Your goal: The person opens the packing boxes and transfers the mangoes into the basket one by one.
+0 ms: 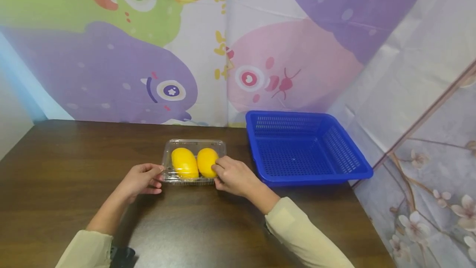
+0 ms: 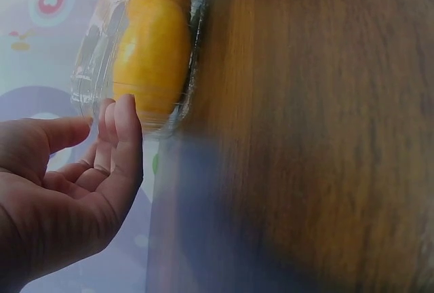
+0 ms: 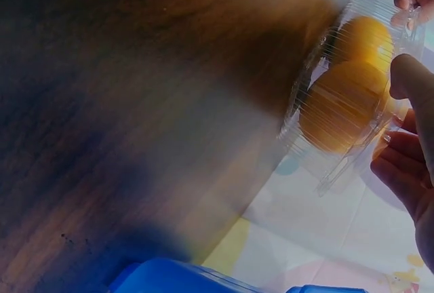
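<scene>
A clear plastic clamshell box (image 1: 193, 180) lies on the table with two smooth yellow oval fruits, mango-like, inside: one on the left (image 1: 184, 163) and one on the right (image 1: 207, 162). Its clear lid appears to lie over them. At the box's left front corner, my left hand (image 1: 143, 180) pinches the rim between thumb and fingers, also seen in the left wrist view (image 2: 88, 184). My right hand (image 1: 236, 177) grips the right front corner, its fingers over the top edge and thumb at the front. In the right wrist view, ribbed plastic (image 3: 325, 113) partly veils the fruits.
A blue perforated plastic basket (image 1: 310, 179) stands to the right of the box, near the back wall. The brown wooden table (image 1: 193, 226) extends in front and to the left. A cartoon-printed sheet (image 1: 208, 98) hangs behind, with a flowered covering (image 1: 435, 202) on the right.
</scene>
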A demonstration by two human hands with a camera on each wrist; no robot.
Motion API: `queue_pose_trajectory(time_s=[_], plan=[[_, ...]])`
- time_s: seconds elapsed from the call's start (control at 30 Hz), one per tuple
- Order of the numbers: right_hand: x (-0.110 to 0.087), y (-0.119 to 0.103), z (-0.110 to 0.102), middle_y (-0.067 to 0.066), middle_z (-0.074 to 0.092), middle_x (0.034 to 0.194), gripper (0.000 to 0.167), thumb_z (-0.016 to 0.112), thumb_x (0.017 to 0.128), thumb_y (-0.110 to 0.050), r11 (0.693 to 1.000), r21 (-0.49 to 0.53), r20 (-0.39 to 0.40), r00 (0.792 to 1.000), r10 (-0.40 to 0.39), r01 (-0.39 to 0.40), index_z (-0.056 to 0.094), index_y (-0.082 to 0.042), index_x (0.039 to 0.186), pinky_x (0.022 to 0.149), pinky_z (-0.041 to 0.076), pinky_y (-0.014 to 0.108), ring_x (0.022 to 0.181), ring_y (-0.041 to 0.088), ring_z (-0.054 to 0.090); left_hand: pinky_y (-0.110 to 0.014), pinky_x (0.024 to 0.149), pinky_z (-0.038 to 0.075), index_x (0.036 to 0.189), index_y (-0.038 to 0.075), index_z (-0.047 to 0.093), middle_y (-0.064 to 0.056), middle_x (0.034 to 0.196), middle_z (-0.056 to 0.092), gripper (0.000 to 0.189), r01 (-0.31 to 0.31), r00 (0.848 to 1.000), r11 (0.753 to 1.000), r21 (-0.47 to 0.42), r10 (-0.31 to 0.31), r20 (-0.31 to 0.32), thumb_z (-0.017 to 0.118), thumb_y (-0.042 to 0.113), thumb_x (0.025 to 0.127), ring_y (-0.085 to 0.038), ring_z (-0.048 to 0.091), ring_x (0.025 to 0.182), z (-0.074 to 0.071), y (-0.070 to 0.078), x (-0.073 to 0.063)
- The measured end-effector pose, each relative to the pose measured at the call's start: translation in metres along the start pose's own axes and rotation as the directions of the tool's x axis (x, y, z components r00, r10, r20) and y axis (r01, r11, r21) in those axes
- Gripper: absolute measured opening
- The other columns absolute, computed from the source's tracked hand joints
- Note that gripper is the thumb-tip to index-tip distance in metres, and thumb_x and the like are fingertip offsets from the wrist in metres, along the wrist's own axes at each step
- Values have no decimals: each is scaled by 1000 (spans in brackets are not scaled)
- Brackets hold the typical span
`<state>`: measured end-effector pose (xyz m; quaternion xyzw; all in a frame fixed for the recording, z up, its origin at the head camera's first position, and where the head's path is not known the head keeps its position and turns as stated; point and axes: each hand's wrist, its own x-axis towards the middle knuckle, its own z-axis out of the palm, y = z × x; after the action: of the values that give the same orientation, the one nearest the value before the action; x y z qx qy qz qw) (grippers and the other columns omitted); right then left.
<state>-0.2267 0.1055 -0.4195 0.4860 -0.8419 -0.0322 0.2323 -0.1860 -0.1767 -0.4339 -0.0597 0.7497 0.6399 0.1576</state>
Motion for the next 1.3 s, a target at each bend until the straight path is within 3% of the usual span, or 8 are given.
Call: queue_pose_trajectory(time_s=[0.5,0.9,1.3], plan=[[10,-1,0,0,55,78,15,63,75,-23,999,-44,31,999,-23,24,57,-10,80,66,47,21,75,14,53,-28,66,58,126,-14,42,1,80,58,46,3,1000,1000,13,-3,0,45,24,99,-8,57,66,-1,-3,2],[12,-2,1,-1,58,78,14,61,75,-24,993,-107,9,999,-48,49,59,-11,79,66,49,21,75,14,56,-28,66,58,125,-15,41,1,79,59,46,0,1000,1000,8,0,-5,45,22,99,-8,58,66,-2,-1,0],[10,-1,2,-2,58,78,13,61,77,-24,996,-79,11,999,-48,49,59,-11,79,60,49,20,74,13,55,-28,66,58,125,-15,41,0,80,59,46,9,1000,1000,15,-9,3,45,22,99,-9,58,67,-1,-1,2]])
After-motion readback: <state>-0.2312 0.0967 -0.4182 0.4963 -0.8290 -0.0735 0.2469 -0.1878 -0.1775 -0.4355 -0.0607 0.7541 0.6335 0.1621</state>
